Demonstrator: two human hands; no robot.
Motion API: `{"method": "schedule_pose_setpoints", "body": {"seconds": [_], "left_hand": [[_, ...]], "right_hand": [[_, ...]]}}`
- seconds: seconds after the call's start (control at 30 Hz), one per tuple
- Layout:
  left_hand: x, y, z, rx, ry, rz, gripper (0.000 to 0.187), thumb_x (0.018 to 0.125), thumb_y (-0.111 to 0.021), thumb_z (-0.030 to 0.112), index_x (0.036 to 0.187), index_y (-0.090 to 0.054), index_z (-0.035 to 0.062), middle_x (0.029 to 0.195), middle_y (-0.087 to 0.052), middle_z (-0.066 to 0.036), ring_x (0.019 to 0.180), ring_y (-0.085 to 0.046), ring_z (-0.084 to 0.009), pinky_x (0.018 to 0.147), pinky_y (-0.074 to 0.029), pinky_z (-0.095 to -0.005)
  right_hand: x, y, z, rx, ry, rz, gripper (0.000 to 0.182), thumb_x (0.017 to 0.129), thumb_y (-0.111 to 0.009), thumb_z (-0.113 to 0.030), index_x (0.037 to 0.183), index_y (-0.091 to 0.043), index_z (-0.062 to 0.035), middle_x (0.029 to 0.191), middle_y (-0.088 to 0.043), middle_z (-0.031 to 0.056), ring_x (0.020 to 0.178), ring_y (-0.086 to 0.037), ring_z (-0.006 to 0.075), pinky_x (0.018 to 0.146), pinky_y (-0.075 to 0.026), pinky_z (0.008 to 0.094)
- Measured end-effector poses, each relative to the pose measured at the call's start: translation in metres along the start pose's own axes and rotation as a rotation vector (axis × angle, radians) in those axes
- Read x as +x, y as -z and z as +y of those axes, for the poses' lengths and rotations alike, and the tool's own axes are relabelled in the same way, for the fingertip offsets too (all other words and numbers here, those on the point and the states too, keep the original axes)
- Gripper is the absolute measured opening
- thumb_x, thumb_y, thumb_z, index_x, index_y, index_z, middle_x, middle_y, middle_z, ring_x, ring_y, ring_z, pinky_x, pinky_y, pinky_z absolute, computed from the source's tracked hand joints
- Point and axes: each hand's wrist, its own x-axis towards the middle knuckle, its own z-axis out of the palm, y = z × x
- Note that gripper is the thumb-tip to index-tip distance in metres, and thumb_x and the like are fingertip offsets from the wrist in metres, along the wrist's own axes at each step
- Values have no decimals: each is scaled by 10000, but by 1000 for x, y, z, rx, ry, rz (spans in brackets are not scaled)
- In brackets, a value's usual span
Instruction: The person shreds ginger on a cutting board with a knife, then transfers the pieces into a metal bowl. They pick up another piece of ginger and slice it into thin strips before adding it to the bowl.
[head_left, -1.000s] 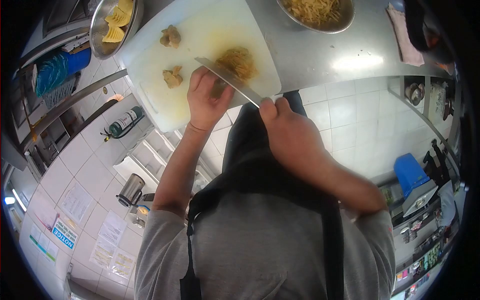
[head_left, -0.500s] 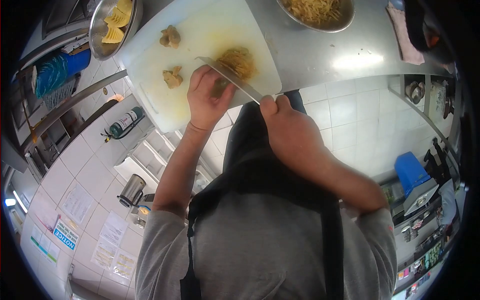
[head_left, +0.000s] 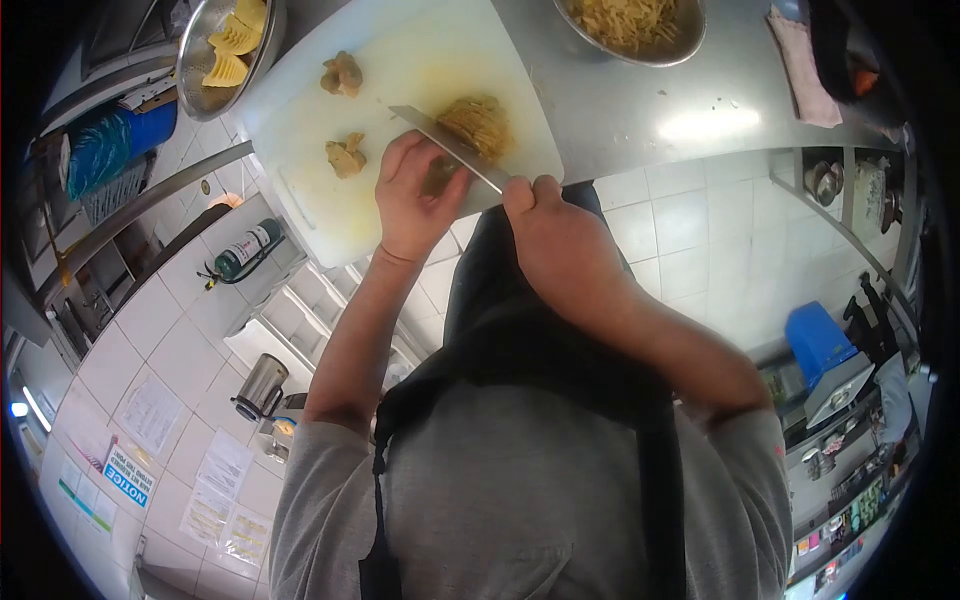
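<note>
My right hand (head_left: 560,232) grips the handle of a kitchen knife (head_left: 452,146), its blade pointing up and to the left over a white cutting board (head_left: 330,215). Against the near side of the blade, my left hand (head_left: 418,190) has its fingers curled round a brownish-green lump of food (head_left: 438,176), partly hidden by the fingers. Just beyond the blade lies a heap of thin brown shreds (head_left: 478,125). Two knobbly brown pieces, an upper one (head_left: 341,75) and a lower one (head_left: 346,156), rest on the left of the board.
A metal colander (head_left: 192,75) with ridged yellow pieces stands left of the board. On the steel counter (head_left: 610,120) is a metal bowl (head_left: 697,45) of brown shreds, with a pinkish cloth (head_left: 806,75) farther right. A fire extinguisher (head_left: 247,248) hangs below left.
My right hand has moved up and left, sliding the knife forward so its tip reaches farther left. My left hand stays nearly in place.
</note>
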Motion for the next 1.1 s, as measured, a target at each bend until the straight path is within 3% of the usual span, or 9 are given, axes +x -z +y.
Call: {"method": "schedule_pose_setpoints", "body": {"seconds": [0.17, 0.3, 0.53, 0.67, 0.77, 0.83, 0.87, 1.0, 1.1], "left_hand": [[4, -7, 12, -2, 59, 36, 443, 767, -905, 46, 1145, -673, 68, 1184, -642, -131, 1092, -661, -324, 848, -600, -400], [6, -17, 18, 31, 121, 44, 482, 749, -884, 44, 1145, -610, 68, 1130, -584, -118, 1089, -576, -299, 757, -568, -387], [-12, 13, 18, 24, 239, 198, 414, 734, -815, 28, 1084, -597, 64, 1075, -588, -124, 1079, -547, -350, 913, -488, -459], [-37, 47, -31, 48, 345, 383, 435, 773, -840, 33, 1144, -616, 71, 1117, -537, -112, 1044, -566, -287, 885, -521, -379], [-51, 64, -42, 99, 457, 404, 446, 795, -834, 50, 1194, -636, 68, 1199, -582, -118, 1103, -590, -300, 908, -523, -395], [-55, 77, -29, 366, 267, 387, 476, 802, -826, 59, 1244, -650, 63, 1286, -631, -125, 1159, -610, -319, 968, -519, -426], [-54, 76, -19, 374, 236, 399, 438, 821, -827, 69, 1232, -674, 67, 1324, -670, -128, 1182, -614, -343, 1032, -502, -456], [-26, 37, 17, 134, 81, 354, 367, 868, -823, 79, 1218, -712, 80, 1293, -696, -138, 1249, -607, -367, 1074, -486, -491], [7, -11, 18, 78, -51, 293, 431, 916, -840, 143, 1323, -712, 82, 1365, -677, -166, 1353, -586, -418, 1138, -463, -534]], "right_hand": [[1, -1, 4, 9, 24, 19, 209, 979, -654, -58, 1137, -537, 11, 988, -689, 206, 677, -783, 297, 553, -641, 380], [8, 7, 28, 130, 12, -38, 205, 974, -610, -21, 1162, -533, 6, 1008, -700, 259, 807, -771, 435, 706, -641, 522], [11, 27, 31, 245, -78, -187, 250, 1059, -596, -59, 1294, -510, -50, 1171, -708, 269, 1048, -690, 545, 875, -535, 643], [4, 26, 30, 288, -9, -51, 235, 1021, -610, -22, 1245, -543, 5, 1102, -733, 306, 1019, -716, 545, 847, -591, 589], [-1, 30, 50, 450, -94, -7, 258, 1052, -651, -57, 1280, -564, 24, 1095, -747, 298, 1003, -765, 475, 838, -598, 539], [-8, 29, 63, 747, -375, -23, 275, 1073, -672, -84, 1294, -576, 47, 1064, -758, 248, 998, -778, 367, 854, -595, 499], [-10, 27, 70, 780, -405, -12, 252, 1099, -673, -121, 1283, -594, 31, 925, -723, 148, 794, -728, 231, 708, -592, 421], [-18, 11, 80, 966, -585, -47, 213, 1121, -656, -148, 1281, -615, -14, 747, -619, 36, 470, -515, 83, 438, -419, 283], [-24, -9, 80, 978, -614, -48, 218, 1126, -648, -150, 1287, -613, -7, 751, -627, 38, 482, -536, 97, 450, -435, 292]]}}
